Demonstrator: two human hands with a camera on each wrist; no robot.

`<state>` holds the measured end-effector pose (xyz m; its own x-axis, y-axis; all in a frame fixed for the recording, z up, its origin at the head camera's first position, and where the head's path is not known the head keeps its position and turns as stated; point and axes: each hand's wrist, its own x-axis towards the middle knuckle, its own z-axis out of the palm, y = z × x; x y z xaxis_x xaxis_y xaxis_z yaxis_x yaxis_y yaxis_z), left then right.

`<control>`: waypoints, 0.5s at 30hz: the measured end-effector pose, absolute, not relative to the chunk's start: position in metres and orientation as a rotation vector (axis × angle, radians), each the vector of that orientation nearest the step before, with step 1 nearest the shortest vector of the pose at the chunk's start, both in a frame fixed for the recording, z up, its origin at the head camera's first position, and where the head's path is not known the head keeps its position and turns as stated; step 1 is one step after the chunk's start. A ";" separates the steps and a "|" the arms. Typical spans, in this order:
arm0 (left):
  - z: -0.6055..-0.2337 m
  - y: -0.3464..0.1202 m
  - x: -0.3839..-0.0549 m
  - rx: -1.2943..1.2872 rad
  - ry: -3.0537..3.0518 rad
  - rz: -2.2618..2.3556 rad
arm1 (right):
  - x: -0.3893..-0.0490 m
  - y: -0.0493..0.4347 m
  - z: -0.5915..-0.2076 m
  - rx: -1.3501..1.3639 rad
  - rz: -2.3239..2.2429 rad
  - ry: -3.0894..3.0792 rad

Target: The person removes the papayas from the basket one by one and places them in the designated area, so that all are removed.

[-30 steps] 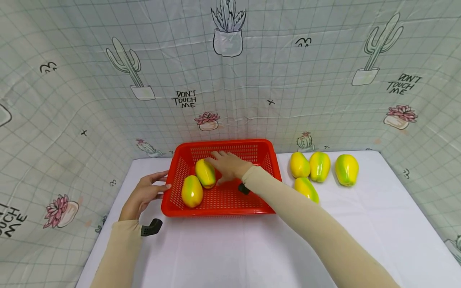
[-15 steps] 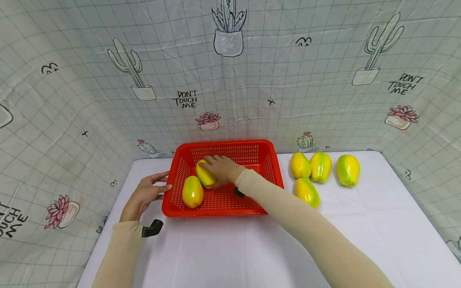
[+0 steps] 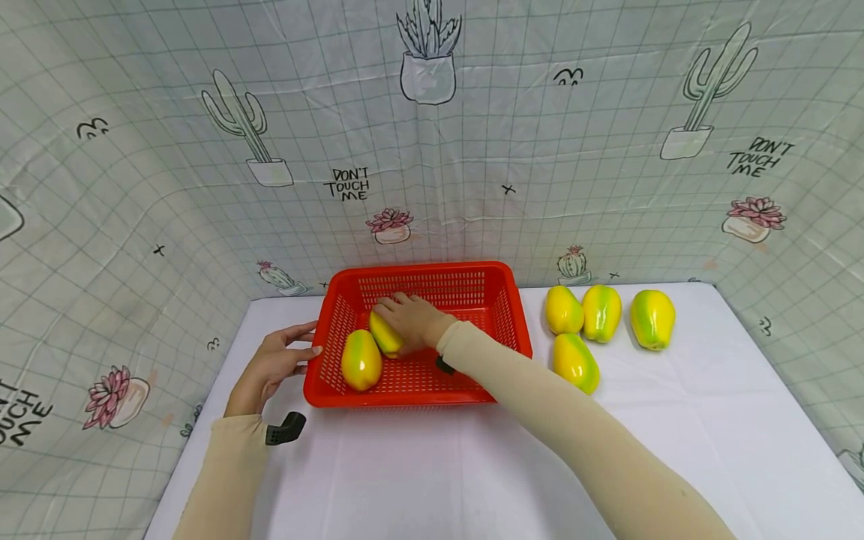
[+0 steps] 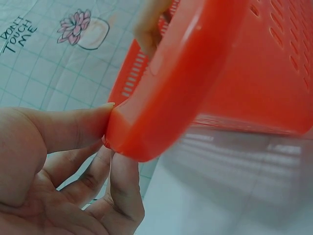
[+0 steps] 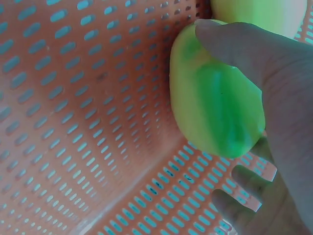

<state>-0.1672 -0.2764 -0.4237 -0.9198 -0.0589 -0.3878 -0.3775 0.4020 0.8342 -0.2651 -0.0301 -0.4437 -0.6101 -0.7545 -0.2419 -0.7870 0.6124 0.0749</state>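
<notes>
A red plastic basket with slotted walls stands on the white table. My left hand pinches its left rim between thumb and fingers; in the left wrist view the thumb presses the rim's edge. Inside the basket my right hand grips a yellow-green papaya, partly covered by the hand. In the right wrist view the thumb lies across this papaya, with fingers on its other side. Another papaya lies beside it, nearer the basket's front left corner.
Right of the basket several more papayas lie on the tablecloth, among them one nearer the front and one farther right. A grid-patterned cloth backdrop rises close behind the basket and along both sides.
My right hand has moved left from the basket's middle onto the back papaya and closed around it. The papaya has shifted slightly. My left hand stays at the rim.
</notes>
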 end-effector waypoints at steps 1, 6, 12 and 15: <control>-0.423 -0.276 -0.167 -0.386 2.363 1.526 | -0.265 -0.030 -0.444 -1.285 0.253 2.651; -0.423 -0.275 -0.167 -0.390 2.357 1.534 | -0.265 -0.027 -0.445 -1.296 0.203 2.652; -0.423 -0.273 -0.167 -0.395 2.358 1.542 | -0.267 -0.020 -0.448 -1.294 0.091 2.624; -0.423 -0.272 -0.167 -0.397 2.359 1.540 | -0.268 -0.018 -0.448 -1.283 0.060 2.604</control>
<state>-0.1668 -0.2725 -0.4225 -0.9183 -0.0680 -0.3901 -0.3845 0.3889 0.8372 -0.2684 -0.0177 -0.4483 -0.5870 -0.7764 -0.2295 -0.7862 0.6143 -0.0674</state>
